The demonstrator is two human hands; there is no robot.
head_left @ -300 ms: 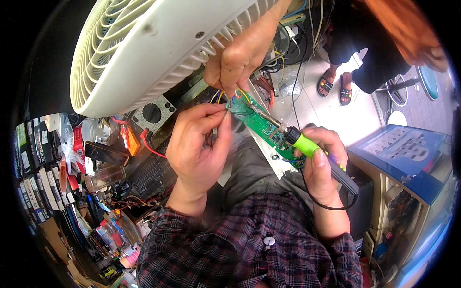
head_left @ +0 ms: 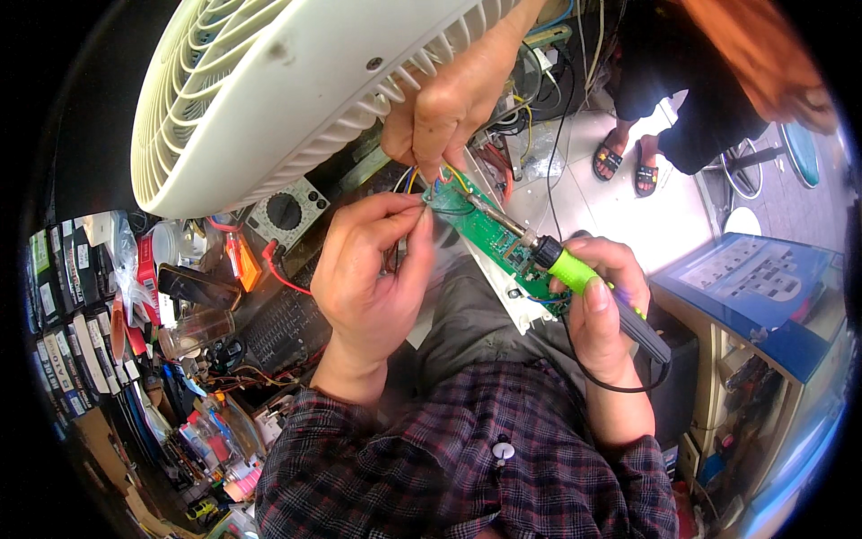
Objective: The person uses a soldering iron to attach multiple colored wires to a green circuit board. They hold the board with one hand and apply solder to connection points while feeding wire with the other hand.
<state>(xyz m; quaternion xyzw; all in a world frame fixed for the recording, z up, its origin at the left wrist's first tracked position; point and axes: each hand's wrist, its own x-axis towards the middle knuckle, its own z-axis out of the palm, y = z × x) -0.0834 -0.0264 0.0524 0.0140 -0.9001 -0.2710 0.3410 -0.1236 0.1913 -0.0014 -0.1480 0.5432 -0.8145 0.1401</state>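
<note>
My right hand (head_left: 611, 301) is closed around a soldering iron (head_left: 575, 269) with a lime-green grip and a dark handle. Its metal tip points up-left, against or just over the far part of a green circuit board (head_left: 503, 244). At the board's far left corner, the thumb and index finger of my left hand (head_left: 373, 260) are pinched on a thin dark wire (head_left: 449, 213) that curves toward the iron's tip. Another person's hand (head_left: 440, 108) reaches down from the top, its fingertips at the board's far end among coloured wires (head_left: 458, 180).
A white fan (head_left: 314, 99) looms over the far left. Left of me are a multimeter (head_left: 287, 213), a phone (head_left: 199, 287) and stacked boxes. A person's sandalled feet (head_left: 609, 162) stand at the far right, and a blue-topped cabinet (head_left: 745, 287) is at my right.
</note>
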